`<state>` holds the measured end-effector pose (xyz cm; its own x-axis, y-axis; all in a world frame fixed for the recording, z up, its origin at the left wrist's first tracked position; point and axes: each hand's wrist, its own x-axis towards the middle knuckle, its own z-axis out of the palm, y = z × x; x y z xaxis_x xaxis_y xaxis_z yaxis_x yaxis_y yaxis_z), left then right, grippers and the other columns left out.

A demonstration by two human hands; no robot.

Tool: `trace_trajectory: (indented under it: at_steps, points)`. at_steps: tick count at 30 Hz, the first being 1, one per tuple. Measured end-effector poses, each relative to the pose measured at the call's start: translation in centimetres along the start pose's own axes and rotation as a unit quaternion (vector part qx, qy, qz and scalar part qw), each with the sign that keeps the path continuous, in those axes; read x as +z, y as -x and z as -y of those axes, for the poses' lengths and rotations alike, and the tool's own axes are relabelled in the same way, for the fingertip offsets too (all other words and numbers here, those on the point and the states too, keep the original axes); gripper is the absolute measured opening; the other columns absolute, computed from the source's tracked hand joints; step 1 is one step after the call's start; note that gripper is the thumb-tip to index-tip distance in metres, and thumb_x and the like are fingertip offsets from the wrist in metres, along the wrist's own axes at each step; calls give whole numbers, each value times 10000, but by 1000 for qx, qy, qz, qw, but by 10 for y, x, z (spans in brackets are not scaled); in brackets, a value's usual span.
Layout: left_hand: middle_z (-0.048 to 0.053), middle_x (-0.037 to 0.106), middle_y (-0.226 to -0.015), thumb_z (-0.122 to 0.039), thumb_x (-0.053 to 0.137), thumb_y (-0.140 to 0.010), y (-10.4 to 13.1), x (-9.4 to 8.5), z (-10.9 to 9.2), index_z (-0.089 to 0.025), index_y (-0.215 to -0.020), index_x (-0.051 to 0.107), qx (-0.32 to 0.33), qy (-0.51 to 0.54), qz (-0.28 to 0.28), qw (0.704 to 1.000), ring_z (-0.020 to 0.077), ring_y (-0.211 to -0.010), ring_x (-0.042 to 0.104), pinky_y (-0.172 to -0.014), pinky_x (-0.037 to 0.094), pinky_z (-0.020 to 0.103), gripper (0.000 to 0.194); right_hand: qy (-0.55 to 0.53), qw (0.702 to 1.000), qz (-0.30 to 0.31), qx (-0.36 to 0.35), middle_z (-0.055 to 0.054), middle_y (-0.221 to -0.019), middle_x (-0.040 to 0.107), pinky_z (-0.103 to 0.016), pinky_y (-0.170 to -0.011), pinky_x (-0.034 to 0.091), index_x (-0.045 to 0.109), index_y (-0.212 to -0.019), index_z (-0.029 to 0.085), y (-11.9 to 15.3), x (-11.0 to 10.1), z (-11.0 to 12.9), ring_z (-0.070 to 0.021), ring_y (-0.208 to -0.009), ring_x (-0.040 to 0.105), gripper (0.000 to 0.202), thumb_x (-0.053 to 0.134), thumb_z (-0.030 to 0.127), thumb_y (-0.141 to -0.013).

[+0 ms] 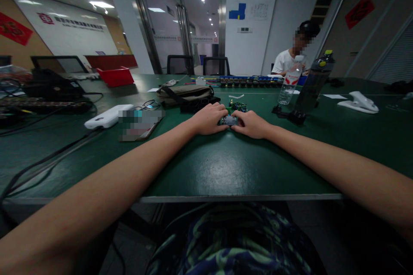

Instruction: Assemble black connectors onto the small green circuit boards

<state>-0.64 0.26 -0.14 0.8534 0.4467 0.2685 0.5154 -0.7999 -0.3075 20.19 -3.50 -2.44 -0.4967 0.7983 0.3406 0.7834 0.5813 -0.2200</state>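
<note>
Between my two hands, a small grey block-shaped part (pixel 230 120) sits low over the green tabletop (pixel 222 172). My left hand (pixel 210 119) grips its left end, thumb in front and fingers behind. From the other side, my right hand (pixel 251 123) pinches its right end with thumb and curled fingers. Just behind the part lies a green circuit board (pixel 238 106), partly covered by my fingers. The part is too small to name its kind, and both ends are hidden by my fingertips.
To the left are a phone-like slab (pixel 142 124), a white power bank (pixel 109 116) and cables. A grey pouch (pixel 185 94) lies behind. At right stand a clear bottle (pixel 288 86), a dark bottle (pixel 312 81) and a white holder (pixel 359 102). Across the table sits a person (pixel 287 62).
</note>
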Motion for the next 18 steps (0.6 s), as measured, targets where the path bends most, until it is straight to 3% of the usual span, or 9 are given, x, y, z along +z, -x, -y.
trace_trajectory:
  at_steps: [18]
  points:
    - [132, 644, -1096, -455, 548, -902, 0, -1, -1, -139, -1083, 624, -1, -1, 5, 1000, 269, -1013, 576, -857, 438, 381, 372, 0, 1000, -4, 1, 5, -728, 645, -234, -632, 348, 618, -1132, 155, 0, 0, 0, -131, -626, 552, 294, 664, 249, -856]
